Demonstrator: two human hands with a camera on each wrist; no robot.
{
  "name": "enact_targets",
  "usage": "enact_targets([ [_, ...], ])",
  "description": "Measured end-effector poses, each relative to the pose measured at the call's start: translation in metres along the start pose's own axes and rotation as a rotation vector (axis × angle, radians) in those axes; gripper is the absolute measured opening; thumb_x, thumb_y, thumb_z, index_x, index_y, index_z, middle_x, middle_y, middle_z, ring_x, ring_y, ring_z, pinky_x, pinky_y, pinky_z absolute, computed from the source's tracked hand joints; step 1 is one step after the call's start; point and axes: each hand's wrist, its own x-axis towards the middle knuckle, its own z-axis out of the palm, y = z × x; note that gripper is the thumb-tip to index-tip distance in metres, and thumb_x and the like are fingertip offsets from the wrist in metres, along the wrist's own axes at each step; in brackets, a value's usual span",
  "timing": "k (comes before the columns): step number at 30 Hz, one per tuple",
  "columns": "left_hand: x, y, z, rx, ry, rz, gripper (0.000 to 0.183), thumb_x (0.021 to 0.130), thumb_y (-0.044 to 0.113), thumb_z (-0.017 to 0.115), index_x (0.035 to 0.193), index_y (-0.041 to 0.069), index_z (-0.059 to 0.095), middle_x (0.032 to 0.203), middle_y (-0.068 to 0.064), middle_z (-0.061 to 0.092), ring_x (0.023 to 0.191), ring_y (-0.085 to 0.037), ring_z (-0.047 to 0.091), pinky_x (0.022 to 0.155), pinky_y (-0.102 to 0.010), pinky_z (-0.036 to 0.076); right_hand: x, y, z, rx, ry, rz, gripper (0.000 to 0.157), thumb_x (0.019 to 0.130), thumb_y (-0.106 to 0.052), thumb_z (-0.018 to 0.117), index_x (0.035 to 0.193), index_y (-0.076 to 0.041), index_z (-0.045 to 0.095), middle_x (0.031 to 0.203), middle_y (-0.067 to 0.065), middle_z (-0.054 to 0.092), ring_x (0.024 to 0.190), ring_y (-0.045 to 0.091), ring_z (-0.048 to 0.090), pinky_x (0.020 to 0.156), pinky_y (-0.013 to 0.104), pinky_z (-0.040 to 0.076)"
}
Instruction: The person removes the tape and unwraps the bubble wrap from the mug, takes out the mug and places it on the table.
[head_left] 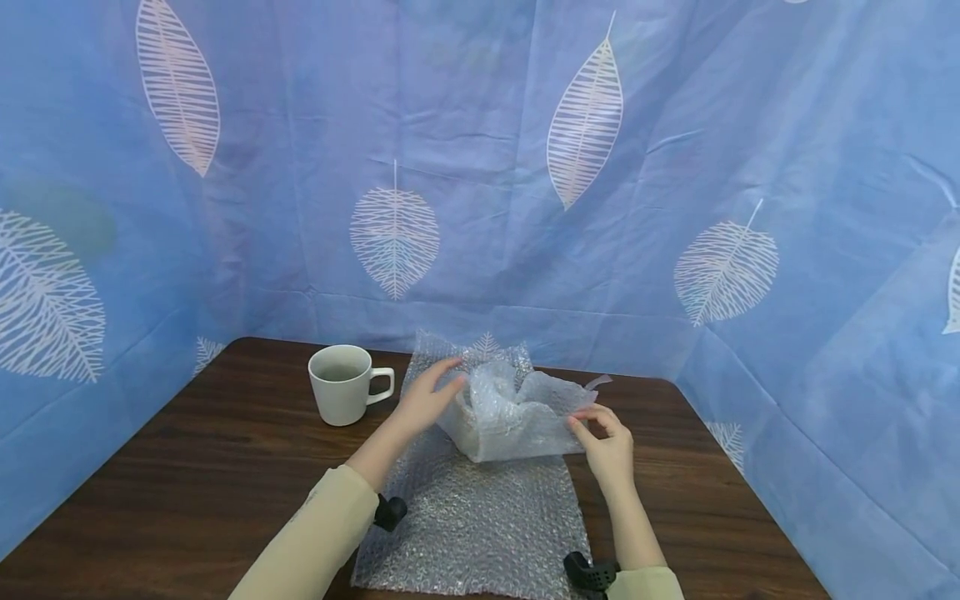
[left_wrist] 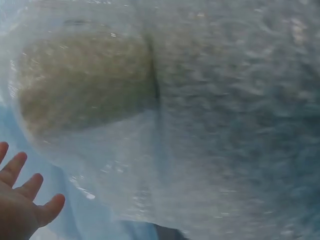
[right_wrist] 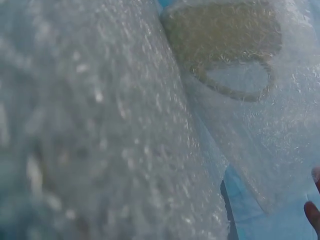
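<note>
A mug point(right_wrist: 225, 30) shows through clear bubble wrap in the right wrist view, its handle loop visible. Bubble wrap point(head_left: 517, 425) is folded loosely around it in the head view, with a loose end stretching to the right. My left hand point(head_left: 429, 402) is beside the wrapped mug's left side, fingers spread; whether the fingertips touch the wrap I cannot tell. At the right, my right hand point(head_left: 611, 446) pinches the loose end of the wrap between thumb and fingers. Underneath lies a long flat sheet of bubble wrap point(head_left: 480, 517).
An unwrapped white mug point(head_left: 341, 404) stands upright to the left, its handle pointing right. The dark wooden table point(head_left: 247, 467) ends at a blue leaf-patterned curtain point(head_left: 480, 250) behind and at the sides.
</note>
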Motion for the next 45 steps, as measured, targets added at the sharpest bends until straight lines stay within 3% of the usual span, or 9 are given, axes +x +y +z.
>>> enact_targets([
  [4,0.008,0.018,0.002,0.027,-0.018,-0.058,0.053,0.097,0.051,0.048,0.137,0.017,0.054,0.142,-0.007,0.047,0.132,-0.032,0.039,0.102,-0.056,0.034,0.0,-0.003,-0.001,0.002,-0.072,-0.001,0.011,0.085,-0.004,0.073,0.091,0.005,0.072,0.106,0.015,0.063,0.099,0.009,0.052,0.091,0.045,0.04],
  [8,0.015,0.034,0.005,0.081,-0.068,-0.055,0.054,0.096,0.05,0.051,0.134,0.011,0.057,0.136,-0.011,0.053,0.125,-0.033,0.047,0.098,-0.053,0.039,0.003,-0.009,0.0,-0.007,-0.152,-0.049,0.013,0.088,-0.005,0.069,0.098,0.003,0.073,0.104,0.016,0.062,0.097,0.012,0.05,0.084,0.044,0.041],
  [12,0.019,0.04,0.009,0.137,-0.112,-0.026,0.052,0.097,0.04,0.055,0.136,0.004,0.054,0.1,-0.013,0.065,0.082,-0.024,0.061,0.072,-0.04,0.051,0.008,-0.014,0.001,-0.044,-0.202,-0.124,0.019,0.088,-0.009,0.07,0.106,-0.003,0.073,0.107,0.009,0.064,0.1,0.012,0.051,0.081,0.042,0.044],
  [16,0.017,0.042,0.012,0.136,-0.106,-0.026,0.049,0.096,0.032,0.058,0.136,0.003,0.053,0.068,-0.005,0.053,0.052,-0.015,0.043,0.051,-0.031,0.041,0.014,-0.017,0.002,-0.133,-0.199,-0.199,0.021,0.087,-0.009,0.071,0.108,-0.007,0.074,0.107,0.008,0.066,0.096,0.015,0.056,0.071,0.035,0.048],
  [21,0.011,0.041,0.011,0.117,-0.058,0.013,0.036,0.095,0.027,0.061,0.123,0.005,0.063,0.073,-0.002,0.057,0.058,-0.017,0.047,0.052,-0.033,0.042,0.02,-0.018,0.0,-0.241,-0.21,-0.211,0.026,0.087,-0.005,0.071,0.112,-0.008,0.072,0.104,0.006,0.065,0.081,0.015,0.055,0.059,0.026,0.044],
  [25,0.003,0.042,0.009,0.113,-0.045,0.078,0.027,0.095,0.027,0.062,0.114,0.008,0.066,0.097,-0.007,0.066,0.083,-0.023,0.059,0.071,-0.041,0.05,0.024,-0.018,-0.003,-0.293,-0.221,-0.197,0.03,0.086,-0.004,0.071,0.117,-0.007,0.07,0.102,0.007,0.065,0.076,0.016,0.055,0.059,0.025,0.044],
  [29,-0.004,0.041,0.006,0.125,-0.045,0.14,0.032,0.095,0.03,0.061,0.117,0.008,0.065,0.117,-0.008,0.064,0.107,-0.027,0.058,0.088,-0.046,0.048,0.027,-0.018,-0.006,-0.328,-0.24,-0.174,0.035,0.086,-0.005,0.071,0.121,-0.007,0.067,0.103,0.009,0.065,0.074,0.016,0.055,0.059,0.026,0.044],
  [39,-0.015,0.038,-0.004,0.227,-0.057,0.223,0.037,0.095,0.037,0.06,0.12,0.01,0.064,0.119,-0.005,0.063,0.109,-0.024,0.058,0.09,-0.045,0.047,0.034,-0.017,-0.008,-0.427,-0.346,-0.136,0.049,0.089,-0.011,0.07,0.134,-0.002,0.055,0.13,0.02,0.053,0.094,0.03,0.06,0.074,0.044,0.05],
  [45,-0.023,0.036,-0.008,0.329,-0.053,0.308,0.036,0.096,0.038,0.059,0.12,0.012,0.065,0.116,-0.002,0.064,0.109,-0.02,0.058,0.09,-0.042,0.047,0.037,-0.019,-0.008,-0.475,-0.396,-0.124,0.057,0.088,-0.014,0.07,0.139,0.0,0.048,0.135,0.022,0.047,0.097,0.031,0.057,0.077,0.045,0.049],
])
